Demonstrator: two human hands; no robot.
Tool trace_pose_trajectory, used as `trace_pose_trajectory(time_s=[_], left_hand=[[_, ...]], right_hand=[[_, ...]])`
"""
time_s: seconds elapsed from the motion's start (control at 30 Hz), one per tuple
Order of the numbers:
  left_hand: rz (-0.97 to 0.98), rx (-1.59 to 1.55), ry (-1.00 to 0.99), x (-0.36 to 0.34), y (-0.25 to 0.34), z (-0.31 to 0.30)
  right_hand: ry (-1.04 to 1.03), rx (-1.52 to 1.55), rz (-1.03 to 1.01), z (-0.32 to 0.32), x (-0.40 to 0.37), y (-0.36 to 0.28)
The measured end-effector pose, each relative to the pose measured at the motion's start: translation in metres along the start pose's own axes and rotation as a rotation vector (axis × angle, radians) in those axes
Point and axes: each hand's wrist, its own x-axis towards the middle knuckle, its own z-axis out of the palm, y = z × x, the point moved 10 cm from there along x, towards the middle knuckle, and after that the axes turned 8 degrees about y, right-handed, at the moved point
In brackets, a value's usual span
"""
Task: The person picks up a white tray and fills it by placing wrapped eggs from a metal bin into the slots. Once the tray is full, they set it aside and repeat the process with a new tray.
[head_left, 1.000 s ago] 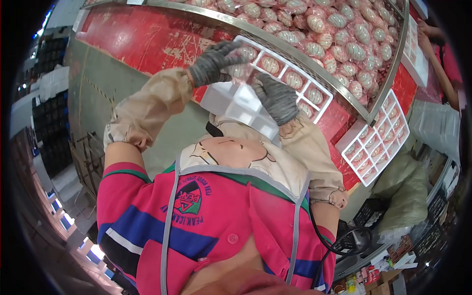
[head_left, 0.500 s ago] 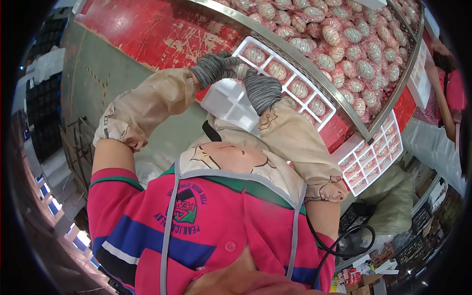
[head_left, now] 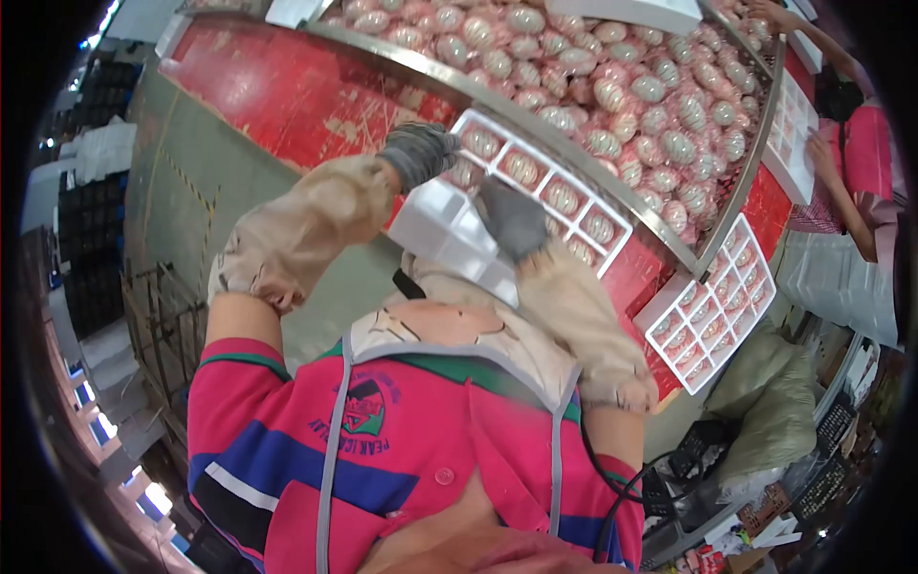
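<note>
A white compartment tray (head_left: 574, 228) holds pale oval items in red-marked clear wrap (head_left: 521, 168). My left hand (head_left: 417, 156), in a grey glove, is at the tray's left corner, beside a wrapped item (head_left: 465, 172). Its fingers are drawn together, and what they grip, if anything, is hidden. My right hand (head_left: 516, 220), also gloved, is over the tray's near side, smeared by motion; its fingers cannot be made out. Below both hands, an empty-looking white tray (head_left: 449, 234) tilts near my body.
A metal-rimmed bin (head_left: 459, 84) full of wrapped items lies beyond the red worktop (head_left: 277, 86). Another filled tray (head_left: 712, 311) overhangs at right. A co-worker (head_left: 865, 163) reaches toward a white tray (head_left: 792, 129) at far right.
The view has shifted, so the bin and filled tray sit further left. My left hand's fingers are closer together. My right hand has moved lower, toward the tray's near edge, and is now blurred.
</note>
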Motion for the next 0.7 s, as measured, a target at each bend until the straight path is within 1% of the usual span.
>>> trace_pose_trajectory(time_s=[0.03, 0.07, 0.1, 0.13, 0.17, 0.2, 0.23, 0.3, 0.33, 0.37, 0.43, 0.47, 0.5, 0.57, 0.6, 0.63, 0.67, 0.7], left_hand=[[0.055, 0.159, 0.249, 0.018, 0.007, -0.037], [0.101, 0.301, 0.484, 0.030, 0.022, -0.074], [0.185, 0.176, 0.508, 0.042, 0.034, -0.099], [0.080, 0.014, 0.594, 0.060, 0.030, -0.122], [0.069, 0.146, 0.573, 0.093, 0.010, -0.106], [-0.069, 0.284, 0.564, 0.106, 0.011, -0.111], [-0.125, 0.315, 0.480, 0.126, 0.005, -0.105], [-0.157, 0.274, 0.349, 0.152, -0.006, -0.093], [-0.158, 0.254, 0.334, 0.157, -0.008, -0.094], [-0.164, 0.222, 0.330, 0.156, -0.009, -0.093], [-0.158, 0.136, 0.350, 0.154, -0.011, -0.100], [-0.155, 0.069, 0.376, 0.148, -0.011, -0.105], [-0.151, -0.018, 0.421, 0.139, -0.010, -0.117], [-0.160, -0.241, 0.492, 0.131, -0.027, -0.124], [-0.210, -0.489, 0.540, 0.107, -0.033, -0.135], [-0.285, -0.763, 0.546, 0.094, -0.045, -0.131], [-0.403, -1.096, 0.518, 0.077, -0.052, -0.120], [-0.509, -1.368, 0.481, 0.057, -0.052, -0.107]], right_hand=[[0.165, 0.028, 0.022, -0.038, -0.022, -0.009], [0.266, 0.108, 0.005, -0.042, -0.041, -0.007], [0.246, 0.114, 0.018, -0.042, -0.055, -0.010], [0.283, 0.175, 0.035, -0.052, -0.067, -0.012], [0.337, 0.230, 0.042, -0.062, -0.073, -0.011], [0.405, 0.157, -0.021, -0.057, -0.083, -0.010], [0.407, 0.160, -0.020, -0.056, -0.090, -0.007], [0.359, 0.280, 0.029, -0.052, -0.102, 0.005], [0.389, 0.259, -0.009, -0.058, -0.109, 0.006], [0.382, 0.267, -0.002, -0.058, -0.116, 0.011], [0.358, 0.293, 0.143, -0.051, -0.131, 0.030], [0.311, 0.273, 0.199, -0.046, -0.138, 0.037], [0.348, 0.336, 0.203, -0.050, -0.141, 0.039], [0.401, 0.363, 0.216, -0.050, -0.147, 0.043], [0.407, 0.367, 0.221, -0.050, -0.147, 0.043], [0.372, 0.467, 0.302, -0.044, -0.148, 0.049], [0.331, 0.566, 0.380, -0.037, -0.149, 0.054], [0.325, 0.567, 0.379, -0.043, -0.144, 0.050]])
